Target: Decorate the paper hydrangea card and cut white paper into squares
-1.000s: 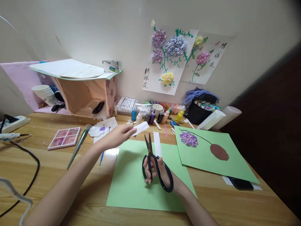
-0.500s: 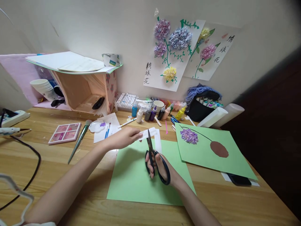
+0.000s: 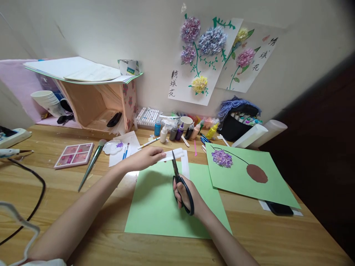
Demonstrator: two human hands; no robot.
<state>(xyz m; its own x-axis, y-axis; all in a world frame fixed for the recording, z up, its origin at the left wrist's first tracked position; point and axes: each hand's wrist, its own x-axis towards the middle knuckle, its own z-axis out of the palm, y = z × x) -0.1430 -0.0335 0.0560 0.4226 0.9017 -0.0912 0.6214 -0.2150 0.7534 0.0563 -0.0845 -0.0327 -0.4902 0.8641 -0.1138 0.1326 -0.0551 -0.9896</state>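
Over the green paper sheet, my right hand grips black-handled scissors, blades pointing up and away from me. My left hand pinches a folded white paper strip by its left end. The scissor tips meet the strip near its middle; whether they have cut into it I cannot tell. Another white strip lies on the far part of the green sheet, partly behind the scissors and my right hand.
To the right rests another green sheet with a purple flower and brown oval, partly over a phone. Several paint bottles stand along the wall. A pink palette and a large brush lie left. A fabric-lined box stands behind.
The scissor handles have come together as my right hand closed, and the blades look narrower against the strip. My left hand still holds the strip. The whole view has shifted slightly.
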